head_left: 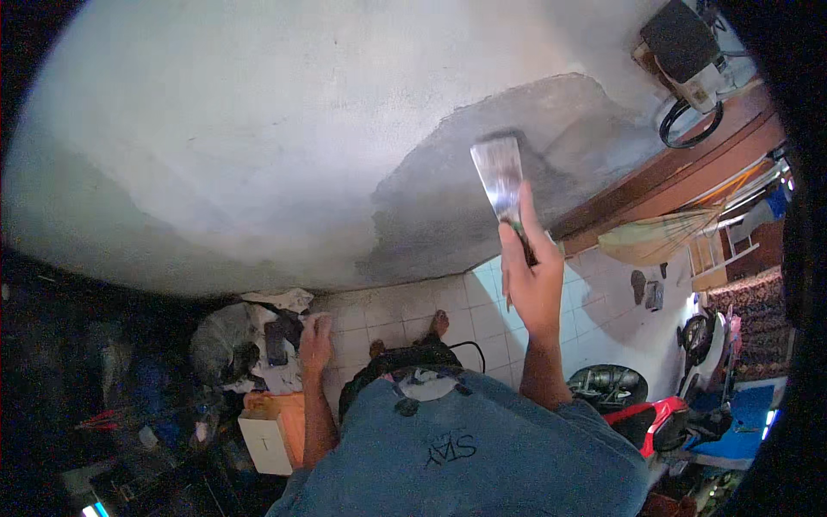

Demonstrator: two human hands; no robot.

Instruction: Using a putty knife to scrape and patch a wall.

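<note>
Wall is filling most of the view, pale plaster, with a darker grey patch spreading over its lower right part. Tiled floor is showing below the wall, whitish square tiles, the person's bare feet standing on it. Blue shirt is taking up the bottom centre. Wooden door frame is running diagonally at right, a dark box with cables hanging above it near the top right corner. Red and black scooter-like thing is sitting at lower right, a dark round helmet-like thing just beside it. Clutter pile with a grey sack is lying at lower left against the wall base, a white box and an orange container just beside the left forearm.

Right hand is raised, fingers curling shut around the handle of a putty knife, thumb pointing up along it. The knife's wide metal blade is pointing up and lying over the grey patch; cannot tell if the blade is touching the wall. Left hand is hanging low by the clutter pile, fingers folding around a small whitish thing; too blurred to tell what it is.
</note>
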